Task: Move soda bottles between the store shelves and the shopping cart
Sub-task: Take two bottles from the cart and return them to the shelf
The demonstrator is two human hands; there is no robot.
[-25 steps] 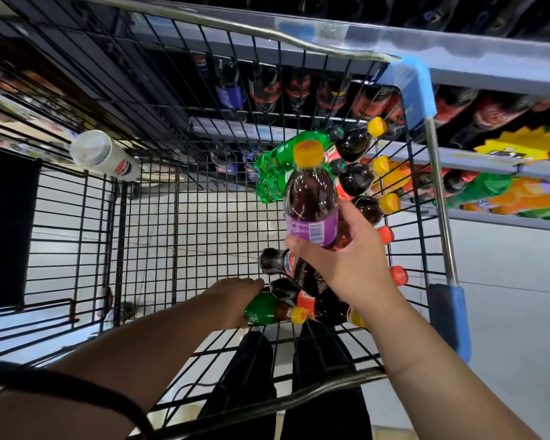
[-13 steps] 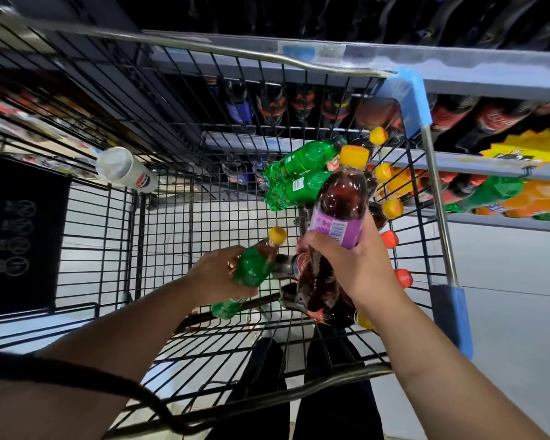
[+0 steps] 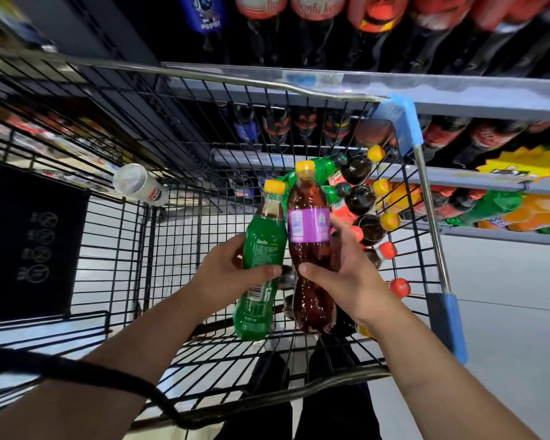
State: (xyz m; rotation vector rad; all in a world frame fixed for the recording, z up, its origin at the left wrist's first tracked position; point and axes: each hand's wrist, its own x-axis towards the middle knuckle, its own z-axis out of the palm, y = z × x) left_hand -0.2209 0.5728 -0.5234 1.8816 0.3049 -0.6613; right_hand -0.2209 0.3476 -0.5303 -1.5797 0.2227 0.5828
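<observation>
Risk we see: green bottle [image 3: 261,265], our left hand [image 3: 227,276] curled round it, knocks dark bottle [image 3: 308,249] clamped in right hand [image 3: 346,281]; slick plastic slips, falls into cart [image 3: 267,85].

A shopper's left hand [image 3: 232,274] and right hand [image 3: 346,281] meet above the middle of a wire shopping cart [image 3: 172,122], each gripping one bottle. The Sprite bottle [image 3: 261,265] stands on the left, and the taller bottle [image 3: 308,249] is just beside it on the right. Both have their caps pointing away from the shopper. Behind and to the right of them, a pile of bottles [image 3: 359,198] lies on its side in the cart's far right corner, caps toward the right wall. A lone bottle [image 3: 140,185] lies well apart at the cart's left side. A sign panel [image 3: 29,242] sits further left. Store shelves [image 3: 489,93] run beyond the cart's far wall, with rows of shelf bottles [image 3: 315,7] above and to the right.
</observation>
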